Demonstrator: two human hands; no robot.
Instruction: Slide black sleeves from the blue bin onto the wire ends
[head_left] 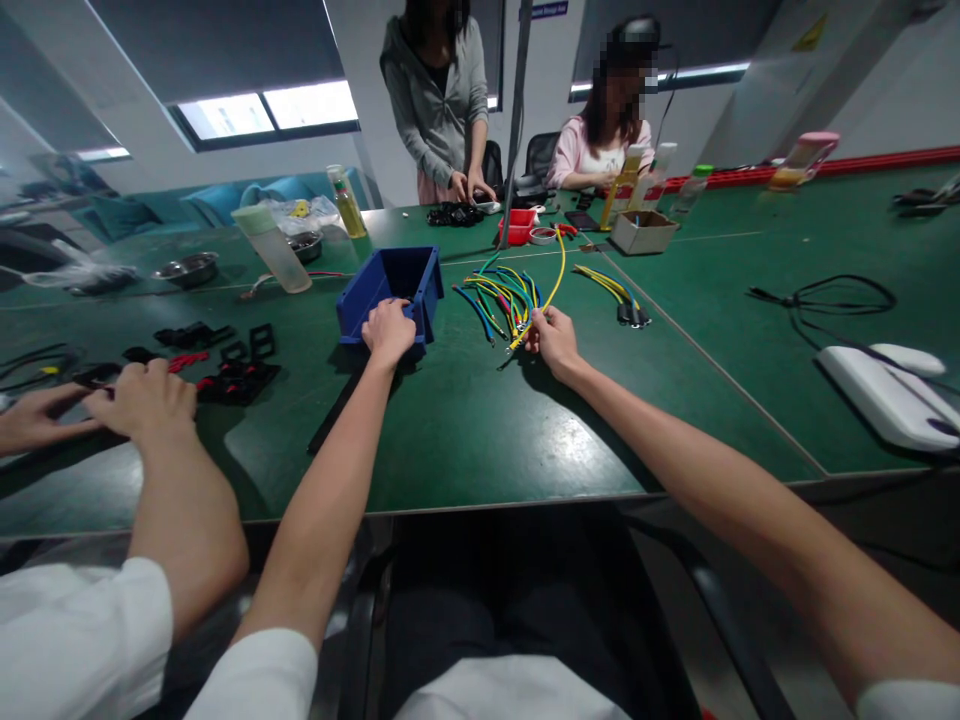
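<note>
Pinching near one end suits the likely light, springy yellow wire [562,268]. Right hand [553,343] grips it; left hand [389,330] clasps the blue bin [430,300].

1. Counter [480,440]: I have the bin [429,300] left of centre, my left hand [390,328] at its near side.
2. Wire pile [517,300] right of the bin; my right hand [553,342] at the pile's near right edge, a single wire [563,262] in it.
3. Smaller bunch [609,283] farther right, carton [643,235] behind.
4. Bottle [274,250] left of the bin.
5. Co-worker's hand [154,398] far left, beside loose parts [240,382].
</note>
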